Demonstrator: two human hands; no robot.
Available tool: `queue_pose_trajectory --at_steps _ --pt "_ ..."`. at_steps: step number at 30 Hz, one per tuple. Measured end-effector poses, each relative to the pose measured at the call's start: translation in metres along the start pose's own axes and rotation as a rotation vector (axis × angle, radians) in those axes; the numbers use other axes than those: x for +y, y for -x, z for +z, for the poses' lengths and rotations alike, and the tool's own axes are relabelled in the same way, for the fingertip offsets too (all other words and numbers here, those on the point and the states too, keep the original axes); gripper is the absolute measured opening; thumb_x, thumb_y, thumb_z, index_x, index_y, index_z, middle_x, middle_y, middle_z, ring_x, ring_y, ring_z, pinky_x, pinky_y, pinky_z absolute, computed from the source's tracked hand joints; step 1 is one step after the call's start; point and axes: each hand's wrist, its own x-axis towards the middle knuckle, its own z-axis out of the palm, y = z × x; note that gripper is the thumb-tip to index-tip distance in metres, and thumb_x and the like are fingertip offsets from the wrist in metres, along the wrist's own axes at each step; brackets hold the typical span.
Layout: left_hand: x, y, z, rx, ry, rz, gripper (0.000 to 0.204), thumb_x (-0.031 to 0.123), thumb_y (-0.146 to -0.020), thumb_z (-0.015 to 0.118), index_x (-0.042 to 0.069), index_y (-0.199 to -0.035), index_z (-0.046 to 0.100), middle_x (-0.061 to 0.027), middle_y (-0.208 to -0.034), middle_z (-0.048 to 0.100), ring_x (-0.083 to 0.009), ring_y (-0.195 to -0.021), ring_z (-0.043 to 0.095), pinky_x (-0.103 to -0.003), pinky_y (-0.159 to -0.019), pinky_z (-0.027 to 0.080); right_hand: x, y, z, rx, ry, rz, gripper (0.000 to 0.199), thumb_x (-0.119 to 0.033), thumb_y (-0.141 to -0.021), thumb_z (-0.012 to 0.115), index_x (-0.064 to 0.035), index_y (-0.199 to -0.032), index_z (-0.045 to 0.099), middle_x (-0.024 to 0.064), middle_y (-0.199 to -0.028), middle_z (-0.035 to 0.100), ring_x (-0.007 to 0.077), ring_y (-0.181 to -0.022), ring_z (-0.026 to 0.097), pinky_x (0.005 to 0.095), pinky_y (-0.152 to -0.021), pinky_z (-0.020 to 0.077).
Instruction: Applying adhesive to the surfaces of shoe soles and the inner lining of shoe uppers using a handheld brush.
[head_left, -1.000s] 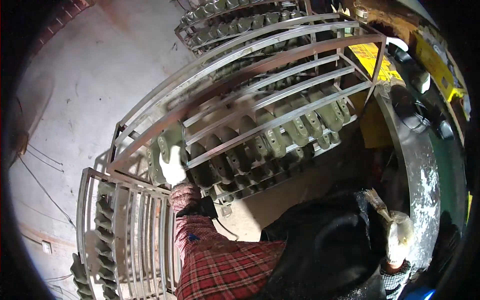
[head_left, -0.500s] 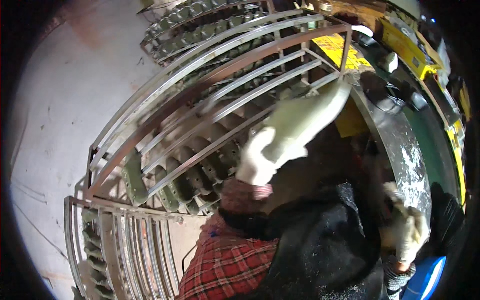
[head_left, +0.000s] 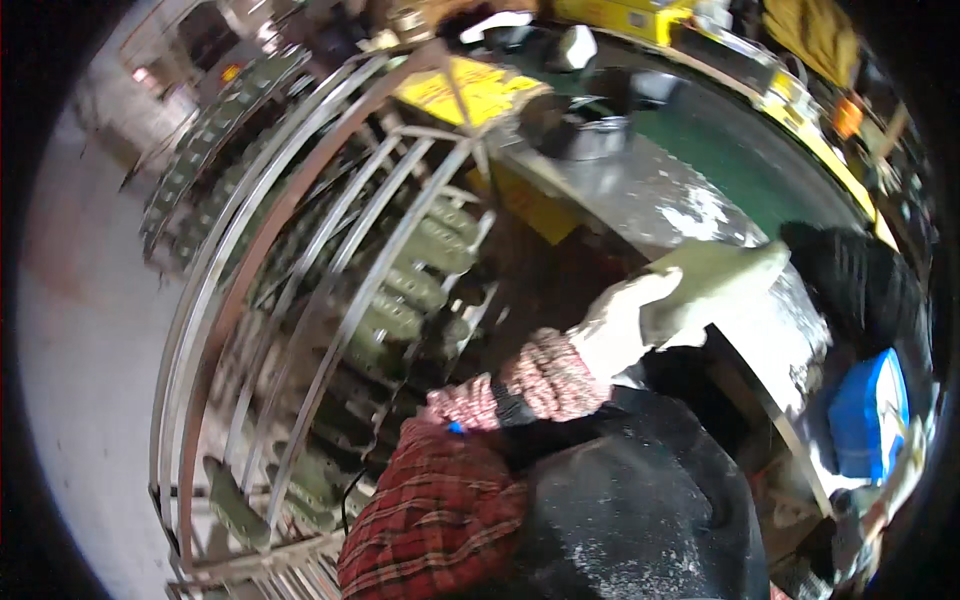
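Observation:
My left hand, in a white glove, is closed around a pale green shoe last. The last is held out over the near edge of the workbench, its far end pointing right. Motion smears its outline a little. At the lower right edge is my right hand, gloved too and low beside a blue container with a white face. Blur hides its fingers, and I cannot make out whether anything is in them.
On my left stands a metal rack with tubular rails, holding rows of green shoe lasts. A black pot-like vessel sits on the bench, near a yellow printed sheet. Yellow boxes line the back.
My view has turned to the right. The left hand has carried the shoe last away from the rack to the bench edge. My right hand now appears lower and farther right.

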Motion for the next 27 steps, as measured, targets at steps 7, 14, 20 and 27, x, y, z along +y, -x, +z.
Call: queue_pose_trajectory --at_steps 7,14,20,27 --pt "-0.013 0.047 -0.058 0.044 0.318 -0.523 0.085 0.063 -0.093 0.045 -0.008 -0.138 0.036 -0.0294 -0.121 0.056 -0.0425 -0.090 0.064 -0.047 -0.074 0.058 -0.027 0.050 -0.016 0.204 -0.369 0.084 0.025 -0.017 -0.100 0.053 0.0008 -0.114 0.064 0.0048 -0.102 0.064 0.0109 -0.100 0.057 0.0243 -0.082 0.0467" --pt "-0.026 0.029 -0.091 0.027 0.368 -0.526 0.084 0.074 -0.090 0.034 0.005 -0.135 0.048 -0.0215 -0.114 0.062 -0.0357 -0.085 0.067 -0.048 -0.065 0.059 -0.162 0.061 -0.013 0.086 -0.596 0.216 0.016 -0.009 -0.093 0.056 0.0010 -0.097 0.067 0.0071 -0.091 0.066 0.0152 -0.080 0.063 0.0283 -0.072 0.0515" --pt "-0.033 0.016 -0.117 0.097 0.310 -0.404 0.093 0.078 -0.084 0.041 0.002 -0.137 0.044 -0.0275 -0.111 0.060 -0.0393 -0.087 0.065 -0.047 -0.067 0.057 -0.333 0.033 0.091 -0.385 -0.954 -0.429 0.020 -0.016 -0.089 0.068 -0.0027 -0.104 0.070 0.0099 -0.087 0.068 0.0189 -0.077 0.064 0.0291 -0.065 0.0495" --pt "-0.044 0.015 -0.165 -0.245 0.568 -0.548 0.088 0.071 -0.086 0.050 0.010 -0.148 0.035 -0.0224 -0.137 0.049 -0.0400 -0.110 0.060 -0.055 -0.090 0.052 -0.315 0.035 0.114 -0.489 -1.132 -0.039 0.014 -0.014 -0.092 0.059 -0.0019 -0.091 0.067 0.0041 -0.080 0.066 0.0111 -0.066 0.058 0.0219 -0.061 0.0454"
